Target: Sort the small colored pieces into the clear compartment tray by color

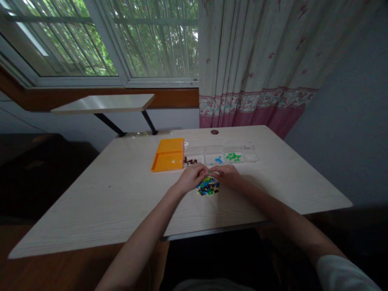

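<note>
My left hand (193,176) and my right hand (228,175) meet over a pile of small mixed pieces (208,186) in brown, blue, green, yellow and white on the table. The fingers of both hands are bent and pinched together at the pile's far edge. A speck of green shows between the fingertips, but what each hand grips is too small to make out. Just beyond the hands lies a clear compartment tray (214,148). Its near row holds brown pieces (190,161), a few blue pieces (218,160) and green pieces (233,157).
An orange case or lid (170,146) lies left of the tray, with small white bits in its near half. The pale wooden table (121,194) has a round brown cap (214,132) near its back edge. A raised shelf (112,103) stands at the back left, below a window; a curtain (236,60) hangs behind.
</note>
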Action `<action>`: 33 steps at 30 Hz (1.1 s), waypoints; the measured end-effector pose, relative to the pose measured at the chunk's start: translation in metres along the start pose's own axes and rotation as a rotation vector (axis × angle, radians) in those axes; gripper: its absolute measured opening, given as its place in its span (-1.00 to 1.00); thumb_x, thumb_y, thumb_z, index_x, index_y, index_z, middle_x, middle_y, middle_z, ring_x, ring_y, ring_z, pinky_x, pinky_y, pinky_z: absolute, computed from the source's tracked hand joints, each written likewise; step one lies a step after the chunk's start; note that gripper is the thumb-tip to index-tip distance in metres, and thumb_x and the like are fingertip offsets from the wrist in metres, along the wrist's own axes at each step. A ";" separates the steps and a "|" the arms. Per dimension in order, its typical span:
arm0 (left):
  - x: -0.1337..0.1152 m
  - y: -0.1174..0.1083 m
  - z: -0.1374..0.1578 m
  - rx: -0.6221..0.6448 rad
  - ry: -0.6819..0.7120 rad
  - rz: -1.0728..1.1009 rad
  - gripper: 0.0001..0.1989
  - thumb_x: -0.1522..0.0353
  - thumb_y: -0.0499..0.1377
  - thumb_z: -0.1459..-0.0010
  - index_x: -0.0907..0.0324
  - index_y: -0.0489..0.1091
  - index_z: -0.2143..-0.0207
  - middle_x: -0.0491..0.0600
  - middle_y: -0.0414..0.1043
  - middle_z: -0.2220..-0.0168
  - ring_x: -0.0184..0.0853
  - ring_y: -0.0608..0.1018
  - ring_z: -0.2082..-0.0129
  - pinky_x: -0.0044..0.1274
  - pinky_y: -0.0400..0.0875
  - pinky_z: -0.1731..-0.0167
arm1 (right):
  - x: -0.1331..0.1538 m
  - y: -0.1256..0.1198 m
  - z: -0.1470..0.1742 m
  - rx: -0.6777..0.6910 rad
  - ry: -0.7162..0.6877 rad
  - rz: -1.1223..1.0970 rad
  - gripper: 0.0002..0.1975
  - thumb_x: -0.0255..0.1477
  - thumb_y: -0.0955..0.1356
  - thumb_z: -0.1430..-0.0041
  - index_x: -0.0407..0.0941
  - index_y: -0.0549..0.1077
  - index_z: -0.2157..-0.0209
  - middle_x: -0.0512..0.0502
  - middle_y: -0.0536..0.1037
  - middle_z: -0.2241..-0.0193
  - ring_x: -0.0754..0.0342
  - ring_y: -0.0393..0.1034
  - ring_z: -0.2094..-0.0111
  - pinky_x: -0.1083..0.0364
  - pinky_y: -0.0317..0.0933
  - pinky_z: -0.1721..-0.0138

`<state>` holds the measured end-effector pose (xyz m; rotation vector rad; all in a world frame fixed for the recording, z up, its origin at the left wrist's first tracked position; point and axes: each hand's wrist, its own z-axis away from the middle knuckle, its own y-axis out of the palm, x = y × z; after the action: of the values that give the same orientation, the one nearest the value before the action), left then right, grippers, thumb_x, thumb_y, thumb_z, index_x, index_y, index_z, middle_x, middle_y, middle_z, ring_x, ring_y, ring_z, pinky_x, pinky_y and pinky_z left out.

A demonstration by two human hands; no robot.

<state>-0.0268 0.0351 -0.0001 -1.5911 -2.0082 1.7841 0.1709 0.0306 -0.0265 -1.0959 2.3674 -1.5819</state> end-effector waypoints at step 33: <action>0.014 -0.005 0.002 0.239 0.032 -0.233 -0.83 0.46 0.01 -0.06 0.19 0.38 0.35 -0.04 0.38 0.36 -0.38 0.42 0.34 -0.59 0.29 0.32 | -0.025 -0.031 -0.006 -0.424 -0.077 0.015 -0.70 -0.26 0.26 -0.15 -0.15 0.54 0.37 0.02 0.41 0.71 0.24 0.21 0.68 0.24 0.15 0.52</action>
<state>-0.0383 0.0437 -0.0055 -1.2538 -1.7997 1.8152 0.2028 0.0442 -0.0051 -1.1742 2.7207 -1.0313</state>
